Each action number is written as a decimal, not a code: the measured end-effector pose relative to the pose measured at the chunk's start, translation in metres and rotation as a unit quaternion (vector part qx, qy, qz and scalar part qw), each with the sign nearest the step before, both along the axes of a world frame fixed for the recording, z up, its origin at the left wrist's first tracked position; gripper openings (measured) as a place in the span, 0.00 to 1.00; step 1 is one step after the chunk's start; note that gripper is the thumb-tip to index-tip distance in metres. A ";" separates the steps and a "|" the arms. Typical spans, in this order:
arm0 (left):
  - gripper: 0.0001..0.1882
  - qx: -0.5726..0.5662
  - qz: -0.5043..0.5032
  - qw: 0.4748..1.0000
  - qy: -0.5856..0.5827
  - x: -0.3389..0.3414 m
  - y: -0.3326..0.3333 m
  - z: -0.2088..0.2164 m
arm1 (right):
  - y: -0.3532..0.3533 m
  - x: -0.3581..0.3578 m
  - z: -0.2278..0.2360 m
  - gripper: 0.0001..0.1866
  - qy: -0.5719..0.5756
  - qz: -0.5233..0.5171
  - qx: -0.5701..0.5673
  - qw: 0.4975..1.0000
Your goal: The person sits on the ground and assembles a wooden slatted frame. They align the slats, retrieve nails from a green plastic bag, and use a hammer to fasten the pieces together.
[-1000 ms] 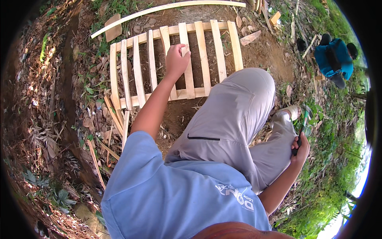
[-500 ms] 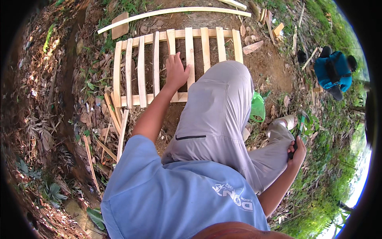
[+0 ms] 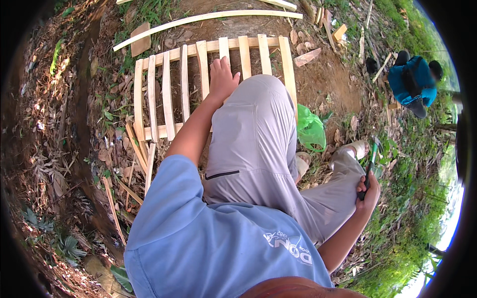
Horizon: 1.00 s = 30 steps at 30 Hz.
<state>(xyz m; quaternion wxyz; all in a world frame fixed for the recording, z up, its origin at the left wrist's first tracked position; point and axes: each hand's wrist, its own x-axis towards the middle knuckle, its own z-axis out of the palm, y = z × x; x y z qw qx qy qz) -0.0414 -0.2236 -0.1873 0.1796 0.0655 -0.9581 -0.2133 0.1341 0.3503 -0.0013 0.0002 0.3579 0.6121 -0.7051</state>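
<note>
A wooden frame of pale slats (image 3: 167, 99) laid across two crosswise rails lies on the ground ahead of me. My left hand (image 3: 222, 79) rests on one of the middle slats, fingers stretched forward and thumb apart. My bent knee hides the lower ends of the slats on the right. At my right side, my right hand (image 3: 368, 191) is wrapped round the dark grip of a hammer (image 3: 371, 161) with a green shaft. The hammer's head points up and away, beside my sandalled foot.
A green plastic bag (image 3: 310, 129) lies right of my knee. Loose wood strips (image 3: 138, 149) lean near the frame's lower left corner. A long thin strip (image 3: 208, 20) lies beyond it. Wood offcuts (image 3: 339, 33) are at the far right, and a person in blue (image 3: 411, 82) is farther right.
My left hand has shifted right, from one middle slat to the neighbouring one. The view has moved slightly, so the frame appears farther left. My right hand keeps its hold on the hammer.
</note>
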 end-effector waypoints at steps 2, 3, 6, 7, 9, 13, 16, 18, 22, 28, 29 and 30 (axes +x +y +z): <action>0.41 -0.003 0.002 1.000 -0.004 0.000 0.000 0.007 | 0.001 -0.002 0.000 0.15 -0.004 -0.002 -0.002 1.000; 0.39 -0.002 0.000 1.000 -0.008 0.000 0.003 0.011 | 0.001 -0.002 -0.001 0.15 -0.006 -0.004 -0.002 1.000; 0.29 -0.078 -0.026 0.993 0.088 -0.009 0.010 0.013 | -0.001 -0.005 -0.001 0.15 -0.008 -0.001 0.005 1.000; 0.25 -0.076 -0.032 0.996 0.040 -0.012 0.013 0.016 | -0.003 -0.007 0.000 0.15 -0.010 0.005 0.013 1.000; 0.23 -0.072 -0.046 0.995 -0.057 -0.021 0.019 0.022 | -0.006 -0.009 0.001 0.15 -0.013 0.016 0.028 0.999; 0.27 -0.159 0.018 0.982 -0.103 -0.039 0.046 0.024 | 0.004 -0.005 0.000 0.14 -0.014 0.020 0.025 0.999; 0.28 -0.202 0.036 0.974 -0.097 -0.053 0.051 0.020 | 0.006 -0.001 0.004 0.14 -0.018 0.009 0.017 1.000; 0.28 -0.210 0.035 0.970 -0.120 -0.057 0.048 0.012 | 0.009 0.001 0.003 0.14 -0.021 -0.004 0.010 1.000; 0.26 -0.205 0.031 0.967 -0.146 -0.057 0.046 0.001 | 0.011 0.010 0.004 0.15 -0.023 -0.015 0.003 1.000; 0.26 -0.177 0.036 0.972 -0.151 -0.054 0.043 -0.004 | 0.026 0.023 0.002 0.16 -0.022 -0.023 -0.010 0.999; 0.26 -0.177 0.033 0.972 -0.149 -0.054 0.043 -0.005 | 0.031 0.025 0.001 0.17 -0.020 -0.024 -0.022 0.999; 0.26 -0.177 0.032 0.974 -0.138 -0.054 0.043 -0.005 | 0.034 0.027 0.001 0.18 -0.017 -0.025 -0.034 0.999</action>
